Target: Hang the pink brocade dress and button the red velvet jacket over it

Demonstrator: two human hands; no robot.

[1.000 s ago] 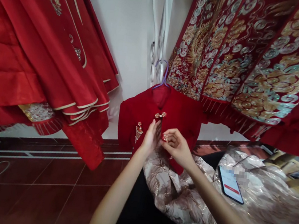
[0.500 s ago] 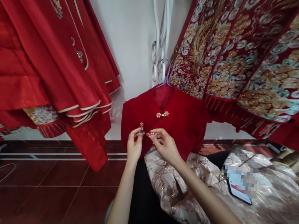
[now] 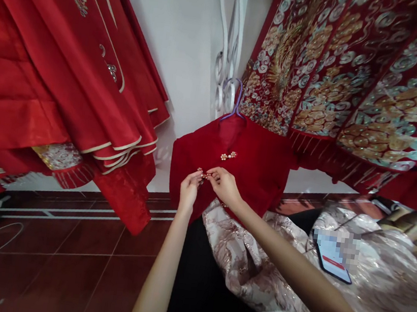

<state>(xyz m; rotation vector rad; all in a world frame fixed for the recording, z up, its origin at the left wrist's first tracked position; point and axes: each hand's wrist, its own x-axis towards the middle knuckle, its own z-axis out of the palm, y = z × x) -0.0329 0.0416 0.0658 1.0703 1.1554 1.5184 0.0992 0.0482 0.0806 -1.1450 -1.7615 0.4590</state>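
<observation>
A short red velvet jacket (image 3: 258,152) hangs on a purple hanger (image 3: 235,109) before me. Near its neckline a flower-shaped pearl clasp (image 3: 228,156) is fastened. Lower on the front, my left hand (image 3: 189,188) pinches one half of a second decorative clasp (image 3: 202,175). My right hand (image 3: 224,185) pinches the other half from the right, with thumb and forefinger together. The fingertips of both hands nearly meet, and they partly cover the clasp, so whether its halves are joined is hidden.
Red garments with pale piping (image 3: 122,114) hang at left, and a heavily embroidered red garment (image 3: 325,89) at right. Pale brocade fabric (image 3: 248,263) lies across the lap, with a phone (image 3: 333,257) on it. A white metal rack (image 3: 228,36) stands behind the jacket.
My right hand has moved slightly up and left, bringing its clasp half against the left hand's half. The view has shifted a little.
</observation>
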